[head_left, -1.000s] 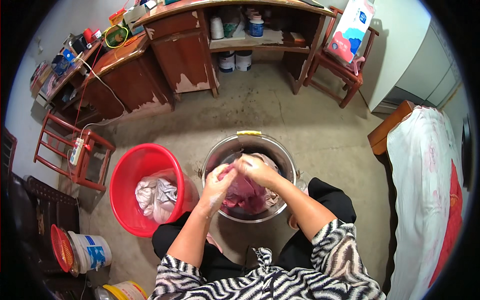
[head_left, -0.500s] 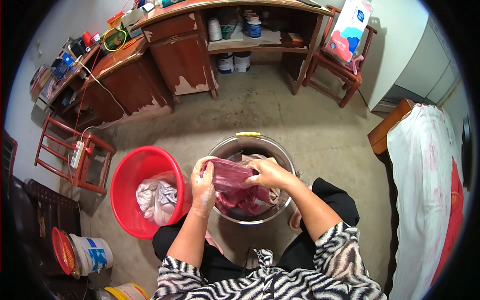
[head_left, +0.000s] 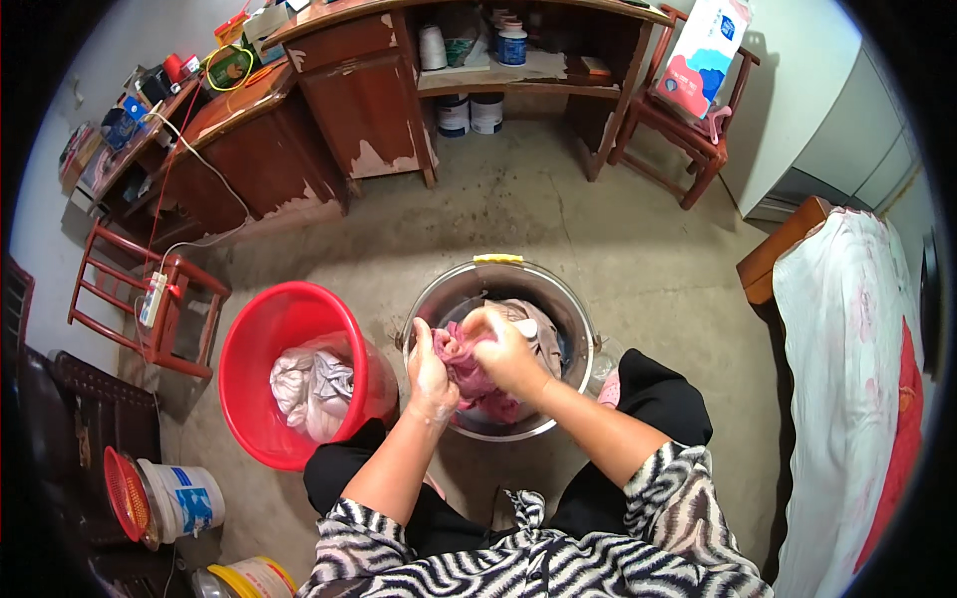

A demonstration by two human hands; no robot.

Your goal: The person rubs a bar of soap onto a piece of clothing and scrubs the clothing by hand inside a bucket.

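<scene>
A wet dark-pink cloth point(head_left: 471, 371) is bunched between my two hands above a round steel tub point(head_left: 588, 349) with a yellow grip on its far side. My left hand point(head_left: 431, 374) grips the cloth's left part, with suds on the wrist. From the right, my right hand point(head_left: 508, 354) closes on the same cloth, its fingers partly hidden in the folds. The lower end of the cloth hangs into the tub. Beside it in the tub lies a beige striped garment point(head_left: 538, 324). To the left stands a red plastic bucket point(head_left: 239, 379) holding pale wet clothes point(head_left: 311, 389).
A worn wooden desk point(head_left: 359, 120) runs along the back. A red chair point(head_left: 179, 309) with a power strip point(head_left: 153, 299) is at the left; another chair point(head_left: 668, 130) carries a large package. White buckets point(head_left: 189, 498) stand lower left, a covered bed point(head_left: 837, 399) at the right.
The cloth was stretched out between my hands; now it is gathered into a bunch. My hands have come closer together, showing more of the beige garment.
</scene>
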